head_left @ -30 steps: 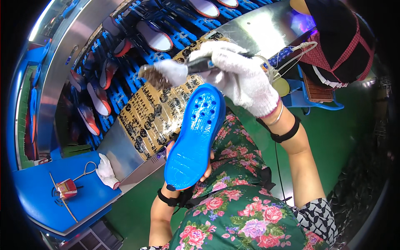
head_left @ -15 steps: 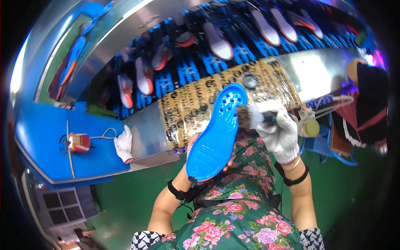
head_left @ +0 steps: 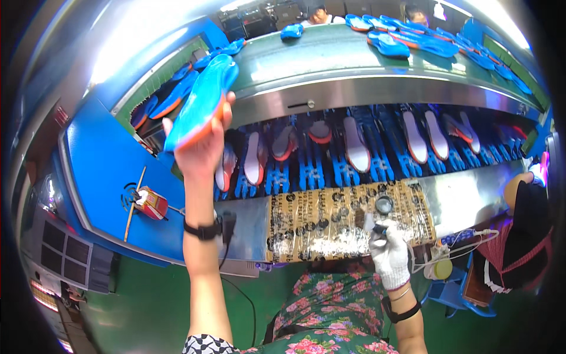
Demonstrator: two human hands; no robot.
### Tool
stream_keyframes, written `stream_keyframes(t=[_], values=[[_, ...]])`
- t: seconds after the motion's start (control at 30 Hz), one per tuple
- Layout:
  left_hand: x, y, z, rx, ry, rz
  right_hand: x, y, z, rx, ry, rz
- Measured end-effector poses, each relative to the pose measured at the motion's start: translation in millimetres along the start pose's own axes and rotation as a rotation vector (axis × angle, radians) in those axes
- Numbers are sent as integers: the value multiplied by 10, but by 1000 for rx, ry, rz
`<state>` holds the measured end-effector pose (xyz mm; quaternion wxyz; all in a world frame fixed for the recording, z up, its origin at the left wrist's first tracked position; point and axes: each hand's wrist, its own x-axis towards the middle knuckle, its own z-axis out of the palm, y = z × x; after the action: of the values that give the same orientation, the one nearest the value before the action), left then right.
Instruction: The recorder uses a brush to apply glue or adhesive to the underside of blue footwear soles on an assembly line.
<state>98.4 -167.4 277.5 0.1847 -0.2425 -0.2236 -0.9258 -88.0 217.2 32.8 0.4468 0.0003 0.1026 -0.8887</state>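
My left hand [head_left: 202, 154], bare, is raised at the upper left and grips a shoe sole [head_left: 203, 103] from below. The sole has a glossy blue upper face and an orange edge. In front of me, my right hand [head_left: 390, 259] wears a white knit glove and is closed around the handle of a brush [head_left: 369, 223] with brown bristles. The brush is over the tape-covered brown sheet [head_left: 295, 230], near a small round dish [head_left: 384, 205].
A conveyor belt [head_left: 277, 62] bearing several blue soles runs along the back. Below it, white-and-orange soles [head_left: 356, 144] stand among blue supports. A red box [head_left: 152, 205] and a stick lie on the blue surface at left. A yellowish jar [head_left: 437, 270] stands at right.
My left hand has carried the blue sole up and left toward the conveyor. The brush has come away from the sole, and my right hand is lower. The view has tilted up.
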Motion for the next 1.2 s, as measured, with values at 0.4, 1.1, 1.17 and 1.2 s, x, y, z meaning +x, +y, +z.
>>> stream_keyframes(t=[0.4, 1.1, 1.17, 1.2], values=[[181, 966, -679, 1327, 828, 944, 98, 262, -111, -66, 84, 98], [2009, -854, -781, 2699, -154, 586, 150, 67, -355, -26, 133, 97], [2480, -1594, -800, 2457, -93, 288, 129, -63, -354, -26, 164, 24], [2699, -1825, -865, 2387, -77, 243, 138, -101, -364, -7, 199, 15]])
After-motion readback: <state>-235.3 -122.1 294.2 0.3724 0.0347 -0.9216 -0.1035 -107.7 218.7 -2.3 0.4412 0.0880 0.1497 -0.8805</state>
